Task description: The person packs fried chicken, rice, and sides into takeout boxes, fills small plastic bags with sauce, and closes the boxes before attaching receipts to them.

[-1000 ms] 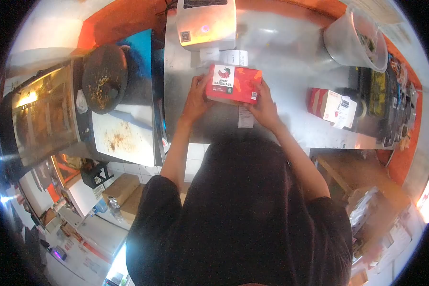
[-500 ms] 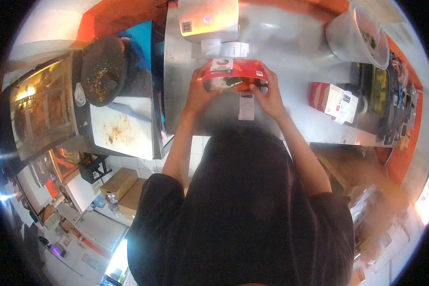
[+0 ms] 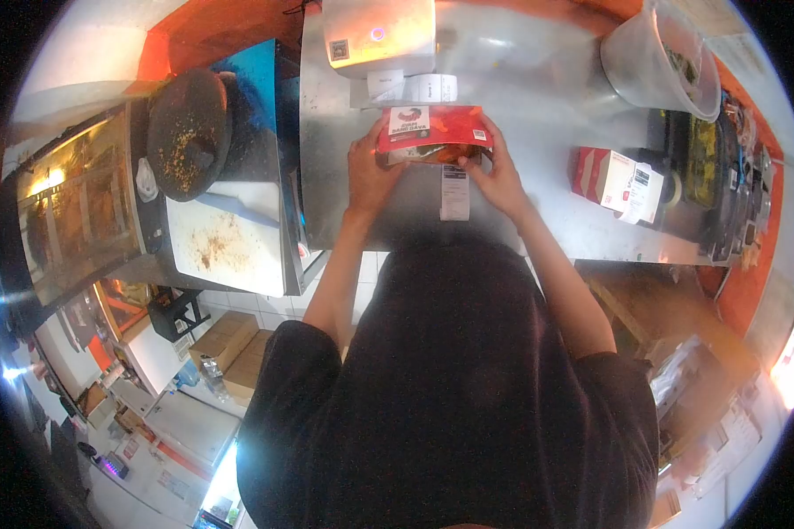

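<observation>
Between my hands a red and white food box (image 3: pixel 437 125) rests on the steel counter, its printed red lid lowered most of the way. Through the gap at the front, some brown and green food shows. My left hand (image 3: pixel 372 172) grips the box's left side. On the right side, my right hand (image 3: pixel 498 176) holds the corner, its thumb at the front gap. A printed paper receipt (image 3: pixel 454 196) lies on the counter just in front of the box, near my right thumb.
Behind the box stands a white receipt printer (image 3: pixel 384 40) with paper slips. A second red and white box (image 3: pixel 617 183) sits to the right, near a clear tub (image 3: pixel 657 66). At left are a stone mortar (image 3: pixel 188 137) and a stained white cutting board (image 3: pixel 225 238).
The red lid has come down toward me, so the front gap is narrower and less food shows. Both hands stay on the box's sides.
</observation>
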Demonstrator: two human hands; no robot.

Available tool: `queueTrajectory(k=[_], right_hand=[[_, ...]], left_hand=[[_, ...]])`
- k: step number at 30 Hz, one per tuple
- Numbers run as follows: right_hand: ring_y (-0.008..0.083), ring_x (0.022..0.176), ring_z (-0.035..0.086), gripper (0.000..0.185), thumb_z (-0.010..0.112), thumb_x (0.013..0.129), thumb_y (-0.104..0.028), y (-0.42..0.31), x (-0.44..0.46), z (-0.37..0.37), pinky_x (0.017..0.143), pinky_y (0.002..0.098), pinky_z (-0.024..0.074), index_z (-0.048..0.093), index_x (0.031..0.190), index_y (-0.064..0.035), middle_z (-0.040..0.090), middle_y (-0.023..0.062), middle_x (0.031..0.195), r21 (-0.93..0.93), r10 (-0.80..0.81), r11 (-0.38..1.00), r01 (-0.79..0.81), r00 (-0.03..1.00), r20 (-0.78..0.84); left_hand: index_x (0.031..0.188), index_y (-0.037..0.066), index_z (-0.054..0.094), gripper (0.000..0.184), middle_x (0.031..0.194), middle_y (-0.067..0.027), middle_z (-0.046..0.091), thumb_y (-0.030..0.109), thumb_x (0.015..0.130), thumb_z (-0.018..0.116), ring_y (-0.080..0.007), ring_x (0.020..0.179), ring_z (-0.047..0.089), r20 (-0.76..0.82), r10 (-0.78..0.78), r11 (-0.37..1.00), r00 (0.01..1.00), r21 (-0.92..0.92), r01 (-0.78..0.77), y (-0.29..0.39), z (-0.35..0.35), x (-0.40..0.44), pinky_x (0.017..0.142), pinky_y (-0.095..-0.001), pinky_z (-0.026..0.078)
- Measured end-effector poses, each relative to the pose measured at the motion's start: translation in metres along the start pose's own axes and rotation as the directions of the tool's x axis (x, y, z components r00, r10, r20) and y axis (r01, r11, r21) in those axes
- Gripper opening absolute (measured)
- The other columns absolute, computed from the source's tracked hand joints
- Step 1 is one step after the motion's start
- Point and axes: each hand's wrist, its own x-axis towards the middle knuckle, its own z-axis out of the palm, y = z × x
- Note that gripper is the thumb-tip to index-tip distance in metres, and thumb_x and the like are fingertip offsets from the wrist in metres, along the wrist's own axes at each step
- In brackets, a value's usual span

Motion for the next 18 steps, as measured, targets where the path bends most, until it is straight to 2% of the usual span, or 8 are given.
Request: queueTrajectory(k=[2,6,7,9,11,13,16,18], right_hand=[[0.0256,0.144,0.041,0.084,0.073,0.092,-0.010,-0.001,-0.001,-0.002,0.119,0.0448,0.0351,0.024,0.160,-0.0139,0.041,0.0135,0.155,-0.017,0.012,1.000,-0.011,1.000,0.015],[0.0321,0.150,0.032,0.093,0.078,0.087,-0.011,-0.001,-0.005,-0.004,0.123,0.0469,0.0278,0.022,0.161,-0.0140,0.033,0.0192,0.161,-0.051,-0.019,0.998,0.022,0.998,0.063],[0.0321,0.150,0.032,0.093,0.078,0.087,-0.011,0.003,-0.008,-0.004,0.123,0.0469,0.0278,0.022,0.161,-0.0140,0.033,0.0192,0.161,-0.051,-0.021,0.998,0.024,0.998,0.064],[0.0391,0.152,0.026,0.099,0.080,0.084,-0.016,0.010,-0.011,-0.004,0.124,0.0465,0.0244,0.019,0.162,-0.0144,0.021,0.0239,0.165,-0.443,-0.061,0.890,0.110,0.991,0.123],[0.0412,0.153,0.023,0.101,0.080,0.085,-0.018,0.013,-0.012,-0.011,0.124,0.0467,0.0244,0.017,0.163,-0.0145,0.018,0.0247,0.166,-0.491,-0.062,0.859,0.143,0.982,0.179],[0.0434,0.153,0.021,0.103,0.081,0.085,-0.021,0.015,-0.010,-0.018,0.124,0.0468,0.0243,0.015,0.163,-0.0146,0.014,0.0255,0.167,-0.536,-0.062,0.825,0.180,0.971,0.231],[0.0446,0.151,0.024,0.101,0.080,0.085,-0.022,0.010,-0.004,-0.025,0.122,0.0470,0.0299,0.017,0.164,-0.0190,0.015,0.0261,0.166,-0.493,-0.083,0.841,0.222,0.954,0.288],[0.0474,0.142,0.040,0.092,0.078,0.087,-0.022,0.004,0.000,-0.028,0.114,0.0471,0.0437,0.024,0.162,-0.0273,0.017,0.0268,0.165,-0.526,-0.009,0.820,0.225,0.924,0.382]], left_hand=[[0.145,0.009,0.052,0.088,0.140,-0.0170,0.061,0.010,0.065,0.090,-0.0338,0.127,0.060,0.028,-0.012,0.978,1.000,0.209,0.006,0.000,-0.004,-0.003,0.107,-0.0433,0.047],[0.149,0.010,0.049,0.093,0.145,-0.0177,0.057,0.009,0.066,0.089,-0.0362,0.128,0.058,0.062,0.056,0.994,0.997,0.094,-0.062,-0.033,-0.002,-0.004,0.108,-0.0445,0.046],[0.151,0.011,0.046,0.096,0.147,-0.0183,0.055,0.009,0.066,0.089,-0.0377,0.128,0.058,0.078,0.159,0.977,0.984,0.133,-0.168,-0.042,-0.002,-0.005,0.107,-0.0446,0.047],[0.154,0.012,0.043,0.100,0.149,-0.0189,0.053,0.008,0.065,0.089,-0.0391,0.127,0.058,0.094,0.264,0.946,0.960,0.171,-0.277,-0.051,-0.003,-0.005,0.106,-0.0447,0.048],[0.154,0.014,0.042,0.092,0.151,-0.0190,0.050,0.015,0.073,0.086,-0.0382,0.130,0.056,0.181,0.141,0.976,0.973,0.138,-0.167,-0.050,-0.006,-0.011,0.107,-0.0435,0.048],[0.156,0.016,0.041,0.094,0.153,-0.0196,0.048,0.013,0.073,0.085,-0.0398,0.126,0.059,0.204,0.207,0.957,0.957,0.163,-0.242,-0.049,-0.011,-0.009,0.102,-0.0441,0.051],[0.155,0.020,0.043,0.089,0.152,-0.0198,0.049,0.014,0.075,0.082,-0.0399,0.118,0.064,0.285,0.259,0.902,0.923,0.272,-0.336,-0.050,-0.018,-0.003,0.096,-0.0436,0.055],[0.152,0.022,0.047,0.082,0.150,-0.0193,0.051,0.016,0.078,0.081,-0.0383,0.115,0.065,0.337,0.245,0.863,0.909,0.352,-0.363,-0.049,-0.019,0.001,0.093,-0.0426,0.056]])
